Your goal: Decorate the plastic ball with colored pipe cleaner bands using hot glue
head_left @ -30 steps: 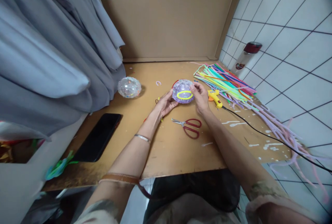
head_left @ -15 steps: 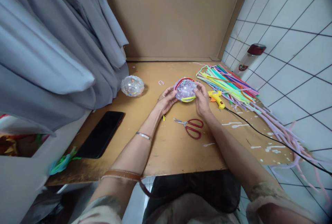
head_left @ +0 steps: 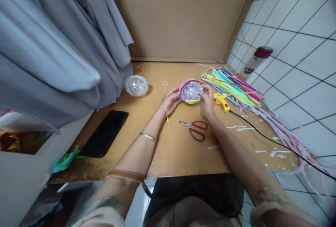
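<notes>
Between my two hands is a clear, roundish ball (head_left: 193, 92) with a lilac tint, a red strip curving over its upper side and a yellow strip along its bottom. My left hand (head_left: 171, 101) grips its left edge, thumb towards me. On the opposite edge my right hand (head_left: 207, 100) holds it, fingers curled behind. Red-handled scissors (head_left: 195, 129) lie on the table below the ball. Just right of my right hand rests a yellow hot glue gun (head_left: 222, 101). A second clear ball (head_left: 137, 86) sits off to the left.
A heap of colourful pipe cleaners (head_left: 233, 85) covers the table's back right, lilac ones trailing over its edge. The glue gun's black cord (head_left: 262, 136) crosses the right side. At left lie a black phone (head_left: 104, 134) and a grey curtain (head_left: 86, 52). A red-lidded bottle (head_left: 256, 62) stands by the tiles.
The ball has turned a little in my hands, so its red strip shows more fully. The whole view has shifted slightly; the other things stay in place.
</notes>
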The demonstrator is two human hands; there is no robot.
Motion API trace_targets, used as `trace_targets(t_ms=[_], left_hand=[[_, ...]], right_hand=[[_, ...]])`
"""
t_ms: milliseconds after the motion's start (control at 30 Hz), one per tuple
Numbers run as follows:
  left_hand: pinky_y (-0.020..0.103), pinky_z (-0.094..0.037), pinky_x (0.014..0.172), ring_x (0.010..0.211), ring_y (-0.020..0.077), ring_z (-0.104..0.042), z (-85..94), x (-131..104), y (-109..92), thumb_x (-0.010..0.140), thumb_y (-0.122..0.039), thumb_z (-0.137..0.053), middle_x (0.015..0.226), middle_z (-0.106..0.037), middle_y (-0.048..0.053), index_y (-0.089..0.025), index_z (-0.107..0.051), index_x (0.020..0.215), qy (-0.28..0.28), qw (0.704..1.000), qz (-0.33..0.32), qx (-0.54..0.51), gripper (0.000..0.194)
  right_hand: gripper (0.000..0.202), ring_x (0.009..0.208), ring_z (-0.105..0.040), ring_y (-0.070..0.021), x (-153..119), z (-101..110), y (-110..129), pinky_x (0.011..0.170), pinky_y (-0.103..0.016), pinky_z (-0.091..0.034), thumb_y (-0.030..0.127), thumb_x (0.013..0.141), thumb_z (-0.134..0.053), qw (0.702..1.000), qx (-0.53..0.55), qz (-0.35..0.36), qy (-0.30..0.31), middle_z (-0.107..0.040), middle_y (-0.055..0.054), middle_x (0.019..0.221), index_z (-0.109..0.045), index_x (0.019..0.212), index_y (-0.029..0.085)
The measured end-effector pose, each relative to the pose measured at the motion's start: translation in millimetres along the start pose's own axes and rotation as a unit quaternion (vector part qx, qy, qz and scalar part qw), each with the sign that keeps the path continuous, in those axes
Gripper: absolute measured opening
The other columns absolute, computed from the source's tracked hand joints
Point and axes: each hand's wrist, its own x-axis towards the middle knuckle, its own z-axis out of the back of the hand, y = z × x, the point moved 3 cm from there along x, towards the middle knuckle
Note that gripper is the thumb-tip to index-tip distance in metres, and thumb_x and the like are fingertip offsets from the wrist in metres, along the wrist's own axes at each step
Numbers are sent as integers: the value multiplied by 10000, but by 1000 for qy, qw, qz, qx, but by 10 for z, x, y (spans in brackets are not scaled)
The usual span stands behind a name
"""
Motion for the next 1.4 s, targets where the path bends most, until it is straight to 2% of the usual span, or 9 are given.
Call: trace_targets(t_ms=[233, 467, 700, 900, 1067, 1267, 1400], left_hand=[[350, -517, 978, 989, 171, -692, -1, 7, 2, 649, -279, -841, 1055, -748, 35, -209, -680, 1028, -1, 1000, -18, 6, 418], [344, -530, 917, 906, 162, -687, 24, 41, -3, 599, -266, -847, 971, -739, 17, -206, -669, 986, -9, 999, -41, 10, 431], [353, -543, 895, 978, 192, -679, 41, 43, -5, 608, -241, -756, 1089, -729, 44, -205, -671, 993, -44, 995, -78, 49, 396], [302, -543, 823, 927, 177, -679, 67, 54, 7, 573, -212, -723, 1099, -724, 45, -192, -679, 1011, -73, 989, -112, 69, 441], [263, -532, 744, 865, 159, -661, 80, 69, 60, 541, -180, -686, 1055, -729, 40, -187, -677, 980, -84, 989, -95, 73, 439], [297, -546, 810, 963, 192, -667, 97, 80, 77, 586, -182, -663, 1101, -724, 62, -183, -663, 1002, -99, 988, -86, 82, 416], [308, -546, 829, 979, 196, -665, 101, 81, 59, 583, -173, -618, 1129, -710, 67, -185, -654, 1021, -109, 988, -80, 78, 440]], right_hand=[[360, 1033, -558, -207, -15, -11, -9, 954, -370, -475, 407, 698, -583, 1000, -16, 4, 16, -576, -3, 1070, -529, 1035, 291], [360, 1008, -576, -205, -42, -14, 14, 959, -385, -495, 380, 683, -604, 1000, 2, 6, 27, -577, 1, 1045, -523, 1022, 289], [527, 1215, -541, -259, -48, -6, 8, 1060, -473, -461, 376, 651, -644, 999, -14, 14, 32, -588, -39, 1210, -496, 1152, 310], [616, 1242, -540, -278, -49, -5, -78, 1078, -496, -451, 371, 654, -632, 997, -29, 15, 68, -582, -76, 1281, -482, 1246, 288], [593, 1238, -547, -283, -16, 31, -170, 1090, -490, -445, 351, 660, -630, 995, -45, 19, 84, -599, -84, 1284, -490, 1231, 273], [542, 1217, -571, -287, -1, 47, -202, 1090, -497, -454, 323, 639, -633, 996, -47, 14, 77, -631, -89, 1250, -523, 1166, 259], [519, 1238, -567, -286, 13, 65, -185, 1099, -510, -452, 346, 675, -641, 996, -54, 27, 65, -624, -99, 1264, -536, 1175, 250]])
